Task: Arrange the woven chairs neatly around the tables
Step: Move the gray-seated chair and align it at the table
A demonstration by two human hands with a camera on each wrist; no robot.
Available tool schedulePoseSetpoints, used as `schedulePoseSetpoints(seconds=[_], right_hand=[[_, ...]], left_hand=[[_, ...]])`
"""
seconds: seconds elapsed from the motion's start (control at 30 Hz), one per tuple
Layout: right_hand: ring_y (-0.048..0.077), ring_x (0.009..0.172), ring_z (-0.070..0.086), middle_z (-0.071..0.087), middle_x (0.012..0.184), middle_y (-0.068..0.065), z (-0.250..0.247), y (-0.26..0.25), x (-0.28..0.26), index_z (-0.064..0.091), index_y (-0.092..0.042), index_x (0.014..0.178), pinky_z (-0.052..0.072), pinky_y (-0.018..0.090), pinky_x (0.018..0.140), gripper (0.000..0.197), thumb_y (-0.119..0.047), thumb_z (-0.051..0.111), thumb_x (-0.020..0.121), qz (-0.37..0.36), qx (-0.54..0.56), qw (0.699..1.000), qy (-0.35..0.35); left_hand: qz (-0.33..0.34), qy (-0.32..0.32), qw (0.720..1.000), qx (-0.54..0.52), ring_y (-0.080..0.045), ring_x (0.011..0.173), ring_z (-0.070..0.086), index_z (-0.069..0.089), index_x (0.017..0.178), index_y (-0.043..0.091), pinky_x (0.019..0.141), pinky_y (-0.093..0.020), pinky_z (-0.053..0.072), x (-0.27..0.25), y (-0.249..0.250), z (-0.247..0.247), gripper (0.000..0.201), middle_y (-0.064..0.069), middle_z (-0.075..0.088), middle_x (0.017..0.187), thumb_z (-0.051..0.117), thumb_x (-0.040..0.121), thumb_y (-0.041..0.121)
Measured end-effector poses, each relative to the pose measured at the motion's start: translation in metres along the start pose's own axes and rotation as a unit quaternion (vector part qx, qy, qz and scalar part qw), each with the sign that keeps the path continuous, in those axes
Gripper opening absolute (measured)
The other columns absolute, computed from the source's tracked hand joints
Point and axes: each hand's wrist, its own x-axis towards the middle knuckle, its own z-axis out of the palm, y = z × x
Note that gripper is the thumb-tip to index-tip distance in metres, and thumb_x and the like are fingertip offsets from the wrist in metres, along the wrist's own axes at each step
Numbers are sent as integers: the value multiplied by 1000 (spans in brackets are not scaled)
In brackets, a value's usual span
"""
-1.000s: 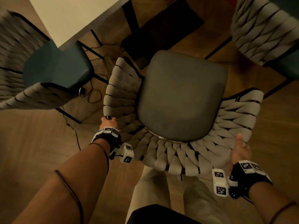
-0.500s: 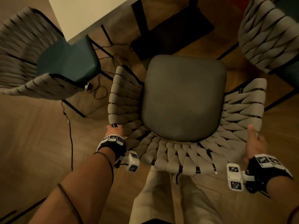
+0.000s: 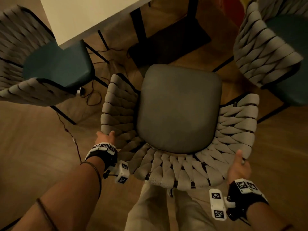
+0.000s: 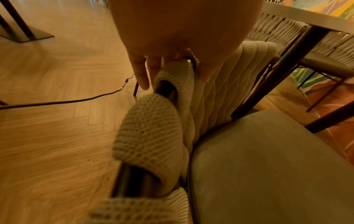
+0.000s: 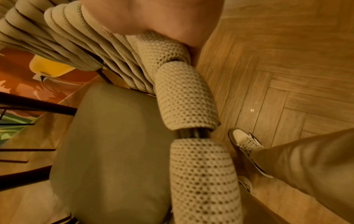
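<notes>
A woven chair (image 3: 175, 172) with a grey seat cushion (image 3: 180, 110) stands right in front of me, its open front facing the pale table (image 3: 86, 14). My left hand (image 3: 106, 135) holds the left end of the curved back rim. In the left wrist view the fingers (image 4: 141, 75) lie down the outside of the woven rim (image 4: 149, 133) and the thumb sits on its inner side. My right hand (image 3: 238, 165) grips the right part of the rim, thumb on top. In the right wrist view the right palm (image 5: 153, 18) wraps the rim (image 5: 184, 94).
A second woven chair with a teal seat (image 3: 56, 65) stands to the left, partly under the table. A third woven chair (image 3: 263, 52) is at the right. The table's black base plate (image 3: 168, 45) lies ahead. A thin cable (image 3: 73, 139) runs over the wood floor.
The chair and both hands sit a little lower in the view than a second ago. Both hands stay on the back rim, and the left hand's fingers look a bit looser.
</notes>
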Motion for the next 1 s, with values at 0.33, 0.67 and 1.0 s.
schedulePoseSetpoints(seconds=[0.33, 0.67, 1.0], right_hand=[[38, 129, 47, 50, 142, 21, 0, -11, -6, 46, -3, 138, 36, 44, 104, 60, -49, 39, 100, -4, -1, 1000, -1], [40, 120, 52, 56, 132, 22, 4, -21, -3, 54, -4, 128, 39, 46, 96, 63, -55, 34, 99, -10, -28, 1000, 2], [40, 122, 51, 55, 135, 20, 38, -99, 52, 55, -9, 131, 40, 46, 100, 56, -51, 36, 100, -98, -32, 995, 0]], left_hand=[[-20, 13, 999, 28, -48, 121, 50, 39, 130, -3, 96, -50, 41, 0, 7, 2, 53, -32, 50, 133, 56, 94, 33], [-10, 21, 999, 39, -49, 119, 51, 40, 127, -3, 91, -49, 41, -5, 8, 2, 51, -33, 51, 130, 53, 96, 34], [18, -30, 997, 63, -42, 115, 56, 51, 129, 0, 93, -44, 45, 19, 42, -3, 62, -24, 58, 129, 57, 90, 48]])
